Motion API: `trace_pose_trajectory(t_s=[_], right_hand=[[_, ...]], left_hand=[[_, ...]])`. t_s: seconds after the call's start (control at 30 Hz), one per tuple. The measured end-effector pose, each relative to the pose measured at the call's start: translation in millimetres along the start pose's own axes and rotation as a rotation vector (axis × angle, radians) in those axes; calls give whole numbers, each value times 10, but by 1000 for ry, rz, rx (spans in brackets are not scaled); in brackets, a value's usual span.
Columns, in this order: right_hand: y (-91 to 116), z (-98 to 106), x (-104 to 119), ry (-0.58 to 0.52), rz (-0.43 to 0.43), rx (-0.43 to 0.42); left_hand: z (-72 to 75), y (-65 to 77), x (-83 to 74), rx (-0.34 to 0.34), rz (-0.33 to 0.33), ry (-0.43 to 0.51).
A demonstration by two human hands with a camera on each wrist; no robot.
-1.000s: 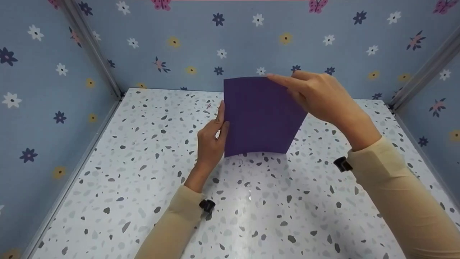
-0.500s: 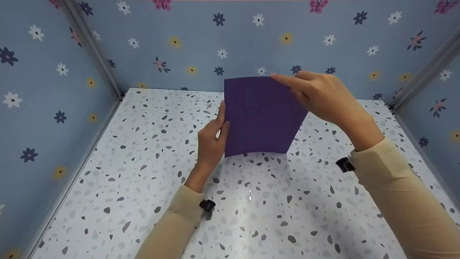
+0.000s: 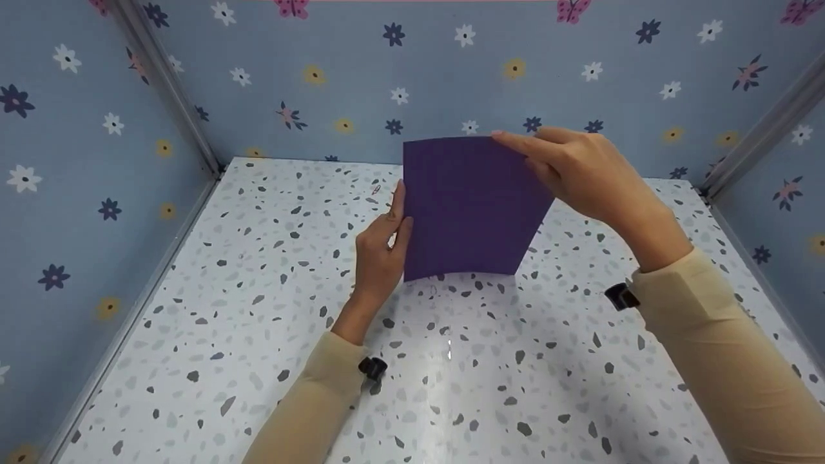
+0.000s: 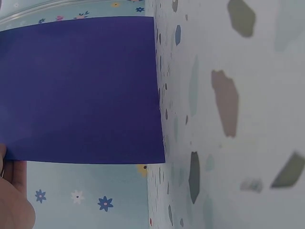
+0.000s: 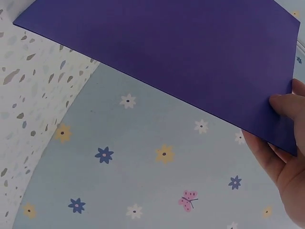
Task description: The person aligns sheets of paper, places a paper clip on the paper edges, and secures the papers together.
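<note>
A purple sheet (image 3: 474,209), slightly bowed, stands upright with its lower edge at the speckled table. My left hand (image 3: 381,248) holds its left edge, thumb on the near face and the other fingers partly hidden behind. At the upper right corner my right hand (image 3: 590,171) pinches the sheet, its index finger stretched along the top edge. In the right wrist view the thumb (image 5: 286,105) lies on the purple face while other fingers pass behind it. The left wrist view shows the sheet (image 4: 81,90) reaching down to the tabletop, with part of the left hand (image 4: 16,202) at its corner.
The white table (image 3: 258,335) has grey speckles. Blue flowered panels (image 3: 348,64) rise behind it and on both sides, joined by metal corner posts (image 3: 164,77). Black wrist devices (image 3: 372,368) sit at both sleeve cuffs.
My right index fingertip has slid a little to the right along the sheet's top edge, the right hand shifting with it. The left hand and the sheet stay nearly still.
</note>
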State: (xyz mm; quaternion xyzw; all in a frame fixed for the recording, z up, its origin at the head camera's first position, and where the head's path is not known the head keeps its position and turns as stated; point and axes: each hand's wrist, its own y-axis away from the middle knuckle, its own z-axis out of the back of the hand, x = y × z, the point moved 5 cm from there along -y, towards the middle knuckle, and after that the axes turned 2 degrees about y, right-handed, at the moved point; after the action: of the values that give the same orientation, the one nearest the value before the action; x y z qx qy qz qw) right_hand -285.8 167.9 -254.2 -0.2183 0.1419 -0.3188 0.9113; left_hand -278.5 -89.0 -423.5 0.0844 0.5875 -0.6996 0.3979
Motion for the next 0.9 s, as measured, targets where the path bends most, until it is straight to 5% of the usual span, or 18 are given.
trace_pose_trajectory(t_s=[0.9], right_hand=[[191,-42,-145,-125,-77,-96]], left_hand=[[3,0,1,-4,5,16]])
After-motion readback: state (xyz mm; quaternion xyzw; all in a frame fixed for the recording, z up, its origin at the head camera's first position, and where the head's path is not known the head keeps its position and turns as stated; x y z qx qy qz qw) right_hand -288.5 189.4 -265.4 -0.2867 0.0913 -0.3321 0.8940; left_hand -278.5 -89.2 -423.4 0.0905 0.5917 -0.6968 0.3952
